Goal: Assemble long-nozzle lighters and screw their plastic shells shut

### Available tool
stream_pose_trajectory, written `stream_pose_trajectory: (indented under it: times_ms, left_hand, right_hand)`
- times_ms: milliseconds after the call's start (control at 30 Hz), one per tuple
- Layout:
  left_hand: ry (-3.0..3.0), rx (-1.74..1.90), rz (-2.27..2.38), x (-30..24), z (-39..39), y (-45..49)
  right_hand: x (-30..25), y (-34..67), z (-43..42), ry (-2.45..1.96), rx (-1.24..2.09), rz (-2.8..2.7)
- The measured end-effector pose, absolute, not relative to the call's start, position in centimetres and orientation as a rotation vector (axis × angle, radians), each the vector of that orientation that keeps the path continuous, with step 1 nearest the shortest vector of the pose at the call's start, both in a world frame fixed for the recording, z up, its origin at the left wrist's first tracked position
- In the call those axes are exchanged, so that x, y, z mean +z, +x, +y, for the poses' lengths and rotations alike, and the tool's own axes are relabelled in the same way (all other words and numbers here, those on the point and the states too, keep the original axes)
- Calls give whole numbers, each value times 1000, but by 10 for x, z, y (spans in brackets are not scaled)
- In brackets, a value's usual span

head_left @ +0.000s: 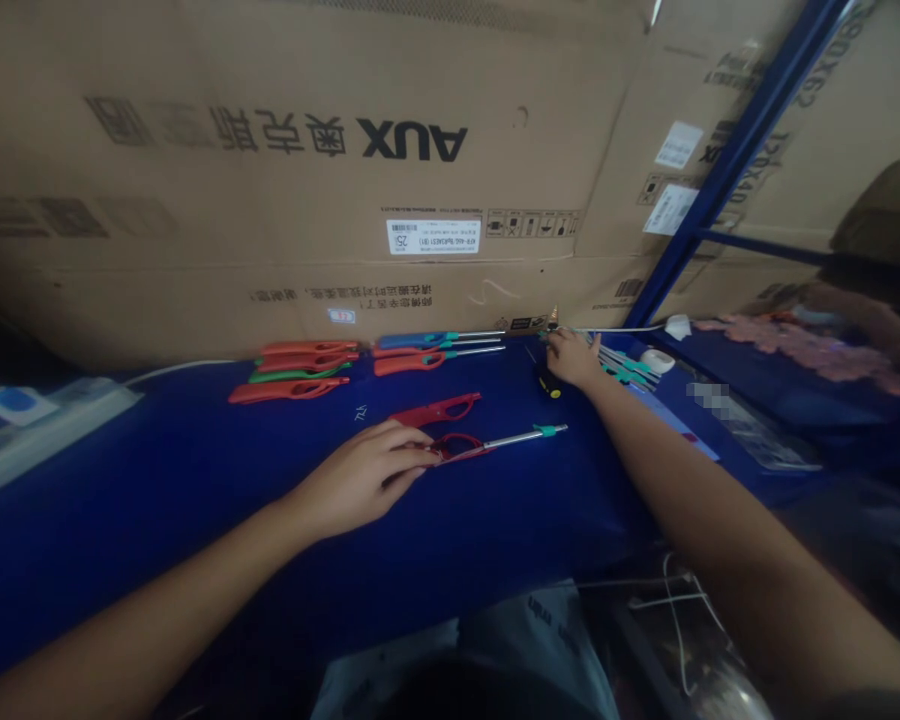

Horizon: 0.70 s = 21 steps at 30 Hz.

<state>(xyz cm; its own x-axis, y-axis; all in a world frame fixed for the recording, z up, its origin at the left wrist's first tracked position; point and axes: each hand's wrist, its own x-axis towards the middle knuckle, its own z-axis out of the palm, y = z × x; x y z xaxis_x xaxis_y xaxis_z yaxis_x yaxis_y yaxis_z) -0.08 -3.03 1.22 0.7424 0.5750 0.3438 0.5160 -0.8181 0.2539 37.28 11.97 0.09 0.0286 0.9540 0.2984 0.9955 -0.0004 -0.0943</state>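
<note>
My left hand (379, 470) pinches a red utility lighter (461, 452) by its handle, low over the blue table. Its metal tube (521, 438) points right and carries a green piece near the tip. Just behind lies a separate red handle shell (450, 408). At the back of the table my right hand (571, 357) is closed, fingers curled downward; what they grip is hidden. Beside and partly under it lies a screwdriver (549, 384) with a black and yellow handle. Several metal tubes with green pieces (626, 367) lie to its right.
Several red, orange and green lighter handles (292, 388) lie back left, near handles with tubes fitted (412, 362). Small metal bits (360, 412) lie left of the shell. A large cardboard box (307, 200) walls the back; a blue post (709, 190) rises right. Another person's arm (889, 320) shows far right.
</note>
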Motion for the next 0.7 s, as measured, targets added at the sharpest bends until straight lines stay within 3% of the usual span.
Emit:
stream_pose_trajectory:
  times_ms: [433,700]
  left_hand:
    - [2791,612,892,15,-31,-2]
    - [2757,640,943,19,-36,1]
  right_hand:
    - [40,354,129,-2045,-189,-1877]
    - [69,291,67,-1566,358,-2161]
